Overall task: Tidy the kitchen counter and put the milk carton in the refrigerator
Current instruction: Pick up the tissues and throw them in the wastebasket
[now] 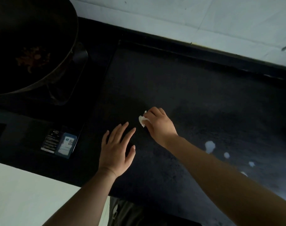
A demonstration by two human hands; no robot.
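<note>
My right hand grips a crumpled white tissue and holds it down on the dark kitchen counter near its middle. My left hand lies flat on the counter with fingers spread, just left of and below the tissue. White milk drops sit on the counter to the right, beside my right forearm. No milk carton is in view.
A large dark wok with food scraps stands on a black induction cooktop at the left; labels mark its front. A pale tiled wall runs behind the counter. A white cabinet front lies below left.
</note>
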